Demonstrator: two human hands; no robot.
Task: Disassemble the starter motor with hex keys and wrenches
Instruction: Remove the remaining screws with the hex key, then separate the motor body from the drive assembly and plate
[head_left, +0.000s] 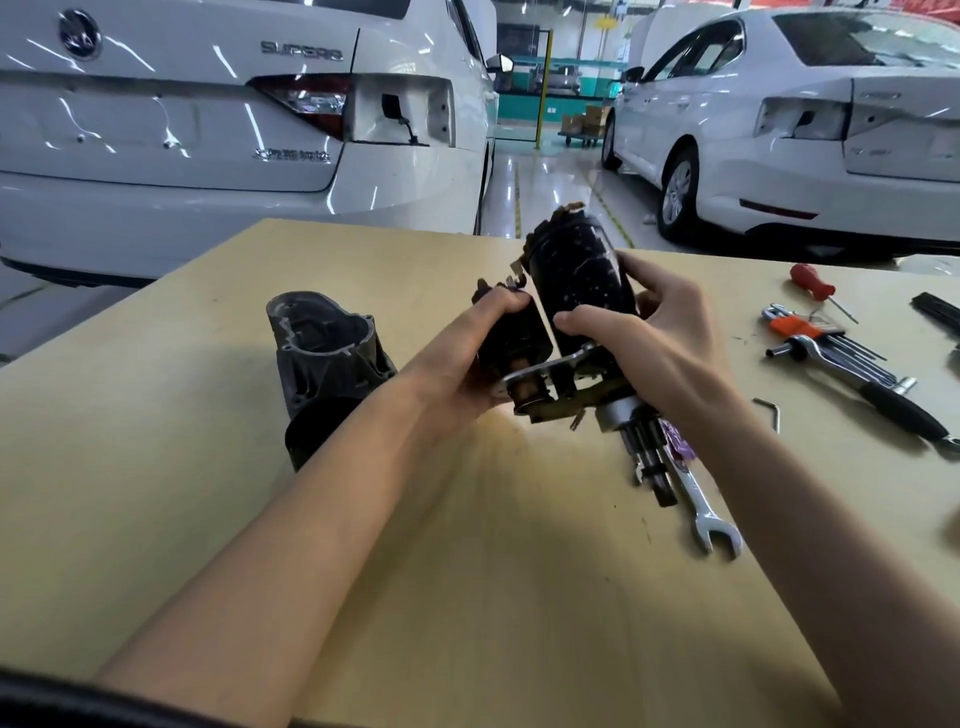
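Now both hands are holding the starter motor above the middle of the wooden table. The left hand is clasping the smaller solenoid cylinder, fingers curled over its top; the right hand is wrapping the black motor body, thumb across its front. At nine o'clock of the motor, the detached nose housing is lying on the table. At five o'clock, an open-end wrench is resting partly under the shaft. At three o'clock, a hex key set, a ratchet wrench and a red screwdriver are lying near each other. A loose hex key is sitting just beside the right forearm. Two white cars are standing behind the table.
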